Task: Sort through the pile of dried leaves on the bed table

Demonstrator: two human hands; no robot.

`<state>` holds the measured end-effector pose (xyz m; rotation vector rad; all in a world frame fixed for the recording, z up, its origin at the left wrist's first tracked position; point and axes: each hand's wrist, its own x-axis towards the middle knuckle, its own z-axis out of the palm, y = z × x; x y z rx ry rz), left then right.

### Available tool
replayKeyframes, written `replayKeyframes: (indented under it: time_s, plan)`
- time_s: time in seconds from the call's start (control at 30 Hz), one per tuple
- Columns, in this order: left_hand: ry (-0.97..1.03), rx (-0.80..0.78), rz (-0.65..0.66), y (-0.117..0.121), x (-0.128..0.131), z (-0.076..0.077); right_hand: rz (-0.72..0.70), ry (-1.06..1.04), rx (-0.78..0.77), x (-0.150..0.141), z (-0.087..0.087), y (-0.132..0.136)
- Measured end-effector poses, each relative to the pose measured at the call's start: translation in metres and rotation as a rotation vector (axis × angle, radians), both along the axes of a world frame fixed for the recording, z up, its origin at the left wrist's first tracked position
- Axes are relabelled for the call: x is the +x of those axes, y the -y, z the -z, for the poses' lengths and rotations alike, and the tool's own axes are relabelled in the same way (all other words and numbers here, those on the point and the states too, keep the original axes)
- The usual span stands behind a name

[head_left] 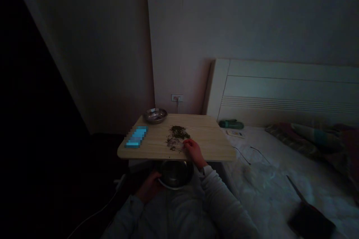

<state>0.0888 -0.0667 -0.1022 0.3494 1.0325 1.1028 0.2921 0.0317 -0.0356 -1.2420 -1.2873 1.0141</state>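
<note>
My right hand [194, 152] rests over the near part of the wooden tabletop [210, 130], its fingers drawn together at the edge of some loose bits. Whatever is between those fingertips is too small to make out. Dark green bits [179, 132] lie in a loose heap just beyond the hand. Nearer to me, a thinner scatter of purplish-grey bits [173, 143] spreads across the wood. Below the table's front edge, my left hand [151, 186] grips the left rim of a metal bowl [175, 187] over my lap. The bowl's inside is too dark to read.
A second, shallow steel bowl [155, 121] stands at the table's back left corner. A blurred-out lit screen [137, 137] lies in front of it. To the right is a bed [269, 183] with a green bottle [231, 124] and a pale remote-like object [235, 133].
</note>
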Motion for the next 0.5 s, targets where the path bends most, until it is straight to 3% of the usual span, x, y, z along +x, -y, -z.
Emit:
replayKeyframes:
  time_s: [0.3,0.5]
  plan:
    - [0.03,-0.003,0.02,-0.005,-0.005,0.011,0.001,-0.001,0.049,-0.001,0.006,-0.004]
    - [0.023,-0.005,0.023,-0.005,-0.007,0.008,-0.03,0.068,0.051,0.013,0.0,-0.008]
